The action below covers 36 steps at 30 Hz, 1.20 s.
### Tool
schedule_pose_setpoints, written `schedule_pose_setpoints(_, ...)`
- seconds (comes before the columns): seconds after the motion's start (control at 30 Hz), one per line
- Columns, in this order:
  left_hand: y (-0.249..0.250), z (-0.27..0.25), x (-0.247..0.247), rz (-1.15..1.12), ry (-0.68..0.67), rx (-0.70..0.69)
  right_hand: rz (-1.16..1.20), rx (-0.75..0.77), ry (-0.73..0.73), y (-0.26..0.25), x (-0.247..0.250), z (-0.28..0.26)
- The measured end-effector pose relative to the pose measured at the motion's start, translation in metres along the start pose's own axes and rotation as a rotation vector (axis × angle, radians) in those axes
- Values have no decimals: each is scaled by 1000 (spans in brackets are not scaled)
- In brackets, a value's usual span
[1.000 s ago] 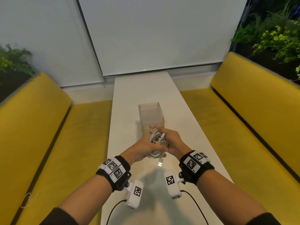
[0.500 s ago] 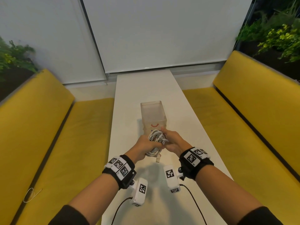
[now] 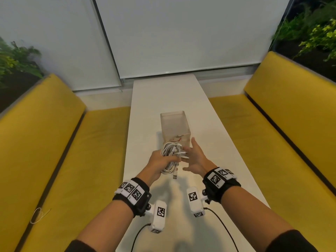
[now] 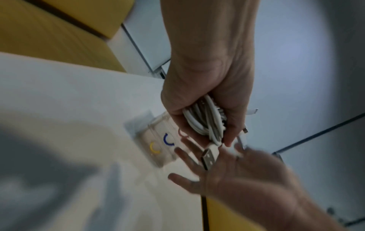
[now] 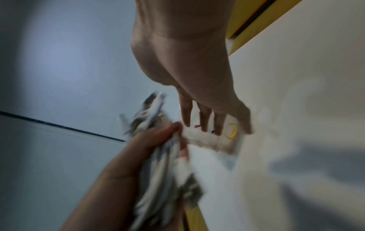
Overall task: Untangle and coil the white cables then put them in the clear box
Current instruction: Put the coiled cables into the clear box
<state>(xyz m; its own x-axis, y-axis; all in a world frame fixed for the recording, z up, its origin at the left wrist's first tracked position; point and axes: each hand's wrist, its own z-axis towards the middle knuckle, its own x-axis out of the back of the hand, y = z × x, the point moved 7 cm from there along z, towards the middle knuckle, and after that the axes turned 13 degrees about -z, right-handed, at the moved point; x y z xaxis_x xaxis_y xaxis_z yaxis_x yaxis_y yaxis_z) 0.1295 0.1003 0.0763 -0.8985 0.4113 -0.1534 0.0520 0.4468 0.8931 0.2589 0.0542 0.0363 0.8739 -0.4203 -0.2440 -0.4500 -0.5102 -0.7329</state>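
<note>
This looks like a booth-style seating nook — the kind found in an office lounge or a café corner rather than a home room. A long, narrow white table (image 3: 163,99) runs down the middle, flanked on both sides by yellow upholstered benches (image 3: 60,142) with padded backrests (image 3: 291,84). At the far end, pale roller blinds (image 3: 181,33) cover a wide window, split by a dark frame (image 3: 107,40). Leafy green plants (image 3: 312,31) grow in planters behind each backrest — greenery on the left (image 3: 14,59) as well. The finishes are plain and uniform, with matching cushions and smooth surfaces.
</note>
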Motion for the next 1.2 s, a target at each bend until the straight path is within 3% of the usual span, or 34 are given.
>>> schedule_pose_setpoints(0.07, 6, 10, 11, 5, 39, -9, 31, 31, 118, -2, 15, 12)
schedule_pose_setpoints(0.17, 10, 22, 24, -4, 79, 0, -118, 73, 293, -3, 27, 31)
schedule_pose_setpoints(0.33, 2, 41, 28, -14, 68, 45, -231, 155, 404, 3, 28, 71)
schedule_pose_setpoints(0.5, -11, 54, 30, -9, 75, 90, -177, 197, 548, 10, 29, 91)
schedule_pose_setpoints(0.7, -12, 63, 33, -5, 111, 81, -20, 201, 582, 3, 18, 81)
schedule_pose_setpoints(0.97, -7, 60, 29, -28, 93, 75, -92, 194, 677, -6, 13, 81)
schedule_pose_setpoints(1.2, 0, 58, 25, 4, 65, 53, 23, 184, 599, -7, 14, 82)
